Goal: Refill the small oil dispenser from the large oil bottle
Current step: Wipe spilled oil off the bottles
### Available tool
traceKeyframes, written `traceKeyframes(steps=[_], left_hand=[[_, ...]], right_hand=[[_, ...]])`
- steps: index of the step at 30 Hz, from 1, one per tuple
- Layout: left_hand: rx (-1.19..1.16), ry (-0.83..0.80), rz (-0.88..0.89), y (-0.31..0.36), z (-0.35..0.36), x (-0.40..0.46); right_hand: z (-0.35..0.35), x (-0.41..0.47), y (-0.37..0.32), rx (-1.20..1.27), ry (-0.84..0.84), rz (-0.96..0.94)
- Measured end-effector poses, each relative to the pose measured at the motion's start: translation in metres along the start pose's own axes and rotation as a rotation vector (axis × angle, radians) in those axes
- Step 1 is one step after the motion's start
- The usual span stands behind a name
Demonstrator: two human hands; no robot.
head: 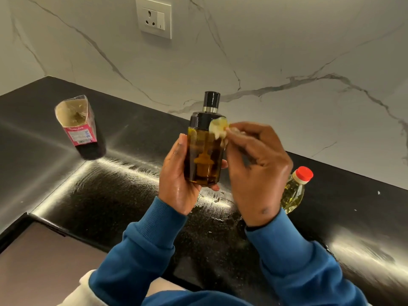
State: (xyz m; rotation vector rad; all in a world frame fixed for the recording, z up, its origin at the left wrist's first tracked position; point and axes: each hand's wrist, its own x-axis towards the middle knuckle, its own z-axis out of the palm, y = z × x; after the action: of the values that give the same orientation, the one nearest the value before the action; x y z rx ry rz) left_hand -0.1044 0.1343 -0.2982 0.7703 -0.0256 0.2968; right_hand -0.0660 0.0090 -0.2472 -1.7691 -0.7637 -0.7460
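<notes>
My left hand (178, 175) grips the small oil dispenser (204, 151) upright in front of me, above the black counter. The dispenser is clear glass with amber oil inside and a black cap with a black pump top. My right hand (254, 166) pinches a small crumpled piece of tissue (218, 128) and presses it against the dispenser's shoulder, just under the cap. The large oil bottle (294, 192), clear with yellow oil and a red cap on, stands on the counter to the right, partly hidden behind my right wrist.
An open pink and white carton of tissues (77, 127) stands on the black counter (110, 184) at the left. A marble wall with a socket (153, 17) rises behind. Oily smears shine on the counter below my hands. A brown inset surface (44, 261) lies at the lower left.
</notes>
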Motion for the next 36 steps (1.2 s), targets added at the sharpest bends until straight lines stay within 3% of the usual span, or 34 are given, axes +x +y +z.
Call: traceKeyframes(steps=[8,19,23,29,36], left_hand=[[0.08,0.057,0.106,0.007,0.005,0.003],[0.086,0.072,0.051,-0.002,0.013,0.0],[0.109,0.095,0.031,-0.002,0.009,0.002],[0.141,0.023,0.053,0.0,0.01,0.004],[0.148,-0.064,0.004,0.002,0.011,-0.002]], right_hand=[[-0.004,-0.038,-0.004,0.024,-0.117,0.07],[-0.004,-0.002,0.008,-0.009,-0.01,0.052],[-0.01,-0.027,0.006,-0.028,-0.062,0.058],[-0.011,-0.035,-0.007,-0.053,-0.103,-0.022],[-0.014,0.0,0.011,-0.05,-0.006,-0.006]])
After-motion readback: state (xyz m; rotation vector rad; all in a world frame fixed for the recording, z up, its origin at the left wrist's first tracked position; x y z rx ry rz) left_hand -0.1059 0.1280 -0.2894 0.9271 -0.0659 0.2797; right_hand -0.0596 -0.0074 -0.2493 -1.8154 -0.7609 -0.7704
